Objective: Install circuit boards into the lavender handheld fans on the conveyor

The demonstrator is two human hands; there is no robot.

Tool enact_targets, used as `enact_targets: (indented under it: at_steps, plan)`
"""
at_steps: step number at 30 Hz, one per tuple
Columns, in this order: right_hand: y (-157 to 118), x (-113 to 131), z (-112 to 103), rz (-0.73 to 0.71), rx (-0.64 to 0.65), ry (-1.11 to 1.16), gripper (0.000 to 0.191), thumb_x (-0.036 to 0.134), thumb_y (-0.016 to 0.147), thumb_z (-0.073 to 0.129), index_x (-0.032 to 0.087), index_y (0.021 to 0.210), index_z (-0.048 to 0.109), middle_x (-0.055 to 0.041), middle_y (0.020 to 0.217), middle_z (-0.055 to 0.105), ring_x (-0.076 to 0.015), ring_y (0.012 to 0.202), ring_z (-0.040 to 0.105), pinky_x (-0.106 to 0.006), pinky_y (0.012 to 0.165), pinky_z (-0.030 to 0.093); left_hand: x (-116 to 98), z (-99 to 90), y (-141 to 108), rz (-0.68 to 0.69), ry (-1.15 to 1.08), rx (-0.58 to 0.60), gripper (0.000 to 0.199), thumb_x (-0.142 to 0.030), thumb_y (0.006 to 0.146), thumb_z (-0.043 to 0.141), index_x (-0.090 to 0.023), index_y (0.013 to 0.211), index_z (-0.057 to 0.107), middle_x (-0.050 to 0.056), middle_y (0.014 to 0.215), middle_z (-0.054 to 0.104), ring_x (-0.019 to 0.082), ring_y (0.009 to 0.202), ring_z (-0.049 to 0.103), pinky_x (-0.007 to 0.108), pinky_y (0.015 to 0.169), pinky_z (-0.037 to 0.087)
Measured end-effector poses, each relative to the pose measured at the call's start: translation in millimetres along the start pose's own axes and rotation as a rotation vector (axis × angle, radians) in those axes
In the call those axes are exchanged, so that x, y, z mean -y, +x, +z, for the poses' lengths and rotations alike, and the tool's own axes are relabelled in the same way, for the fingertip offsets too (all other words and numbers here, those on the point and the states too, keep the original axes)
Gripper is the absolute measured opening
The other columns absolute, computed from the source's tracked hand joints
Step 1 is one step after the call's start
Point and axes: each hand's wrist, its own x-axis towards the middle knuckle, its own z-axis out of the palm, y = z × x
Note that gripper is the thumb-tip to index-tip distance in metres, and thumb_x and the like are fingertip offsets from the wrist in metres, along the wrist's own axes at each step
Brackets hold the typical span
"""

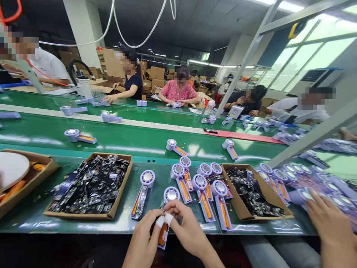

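At the table's front edge, my left hand [146,232] and my right hand [187,227] are closed together on a purple handheld fan [171,194]. White covers wrap my thumbs. The fan's round head points away from me, and its opened handle shows an orange battery below my fingers. A small dark part shows at my left fingertips; I cannot make out what it is. Left of my hands lies another open handheld fan [147,178] with a circuit board in its handle. Right of them several open fans [199,181] lie close together with orange batteries and thin wires.
A cardboard tray of black circuit boards [129,163] stands at left, another tray [240,212] at right. Further left is a box [50,168] with orange parts. A co-worker's hand [325,212] reaches over fans at right. Fans lie on the green conveyor [134,139]; several people sit beyond.
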Motion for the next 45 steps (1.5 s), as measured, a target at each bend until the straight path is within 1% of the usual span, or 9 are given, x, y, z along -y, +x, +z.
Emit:
enact_targets:
  at_steps: [4, 7, 13, 16, 21, 25, 31, 38, 45]
  plan:
    - [-2.7, -6.5, -2.1, -0.192, 0.047, -0.287, 0.021, 0.008, 0.085, 0.053, 0.022, 0.100, 0.062, -0.0014, 0.088, 0.063, -0.0164, 0.081, 0.058, -0.027, 0.076, 0.047, 17.2, 0.9, 4.6, -0.105, -0.102, 0.009, 0.029, -0.047, 0.085, 0.054, -0.021, 0.084, 0.067, -0.001, 0.056, 0.058, 0.019, 0.062, 0.059, 0.025, 0.056, 0.046]
    - [-2.5, -19.6, -2.2, -0.344, 0.035, -0.491, 0.026, 0.005, 0.087, 0.052, 0.022, 0.105, 0.061, -0.0049, 0.099, 0.061, -0.0191, 0.092, 0.056, -0.031, 0.082, 0.046, 31.0, 4.9, 6.8, -0.209, -0.200, 0.075, 0.037, -0.055, 0.082, 0.056, -0.018, 0.078, 0.063, -0.008, 0.045, 0.042, 0.011, 0.042, 0.041, 0.020, 0.042, 0.034]
    - [0.2, -38.4, 1.7, -0.346, -0.131, -0.524, 0.025, 0.006, 0.090, 0.048, 0.022, 0.104, 0.062, -0.0057, 0.097, 0.058, -0.0197, 0.092, 0.054, -0.032, 0.079, 0.046, 44.0, 12.0, 3.3, -0.258, -0.294, 0.031, 0.053, -0.052, 0.082, 0.057, -0.020, 0.124, 0.049, -0.005, 0.059, 0.060, 0.010, 0.040, 0.044, 0.020, 0.038, 0.035]
    - [-1.5, -34.9, 4.5, -0.281, -0.221, -0.441, 0.022, 0.008, 0.091, 0.050, 0.023, 0.099, 0.065, -0.0044, 0.096, 0.057, -0.0189, 0.091, 0.055, -0.032, 0.079, 0.047, 41.5, 14.4, -0.8, -0.252, -0.342, 0.021, 0.053, -0.047, 0.086, 0.054, -0.023, 0.131, 0.041, 0.000, 0.080, 0.069, 0.013, 0.048, 0.056, 0.022, 0.042, 0.043]
    - [-5.2, -24.5, 9.7, -0.218, -0.248, -0.418, 0.020, 0.011, 0.092, 0.049, 0.023, 0.094, 0.065, -0.0048, 0.095, 0.058, -0.0197, 0.090, 0.056, -0.033, 0.079, 0.048, 30.7, 14.5, -4.8, -0.255, -0.356, 0.045, 0.037, -0.038, 0.088, 0.051, -0.017, 0.118, 0.053, -0.001, 0.067, 0.066, 0.016, 0.056, 0.063, 0.023, 0.049, 0.047]
    - [-7.0, -24.2, 13.7, -0.262, -0.274, -0.534, 0.022, 0.009, 0.092, 0.046, 0.023, 0.097, 0.063, -0.0063, 0.097, 0.058, -0.0215, 0.089, 0.055, -0.035, 0.078, 0.047, 27.0, 12.7, -6.9, -0.225, -0.328, 0.004, 0.038, -0.034, 0.087, 0.051, -0.017, 0.120, 0.058, 0.005, 0.087, 0.073, 0.017, 0.062, 0.065, 0.027, 0.056, 0.053]
    - [-10.7, -26.3, 16.8, -0.366, -0.299, -0.742, 0.025, 0.005, 0.088, 0.045, 0.020, 0.102, 0.059, -0.0083, 0.099, 0.058, -0.0245, 0.089, 0.055, -0.040, 0.078, 0.046, 24.8, 13.0, -12.5, -0.094, -0.101, -0.108, 0.032, -0.030, 0.085, 0.055, -0.023, 0.112, 0.069, 0.008, 0.118, 0.070, 0.026, 0.110, 0.063, 0.036, 0.093, 0.051]
    - [-9.5, -18.7, 11.1, -0.364, -0.252, -0.760, 0.023, 0.006, 0.089, 0.043, 0.020, 0.095, 0.060, -0.0079, 0.096, 0.058, -0.0229, 0.086, 0.055, -0.037, 0.074, 0.047, 20.9, 15.9, -8.4, -0.240, -0.369, -0.069, 0.036, -0.029, 0.083, 0.055, -0.012, 0.114, 0.065, 0.006, 0.078, 0.073, 0.017, 0.059, 0.064, 0.027, 0.054, 0.054]
    - [-7.1, -18.4, 10.5, -0.378, -0.230, -0.757, 0.021, 0.008, 0.090, 0.043, 0.020, 0.094, 0.060, -0.0077, 0.096, 0.059, -0.0229, 0.088, 0.057, -0.037, 0.077, 0.048, 20.9, 12.0, -13.3, -0.049, -0.039, -0.121, 0.031, -0.026, 0.083, 0.055, -0.024, 0.110, 0.071, 0.008, 0.116, 0.071, 0.027, 0.109, 0.064, 0.039, 0.097, 0.049]
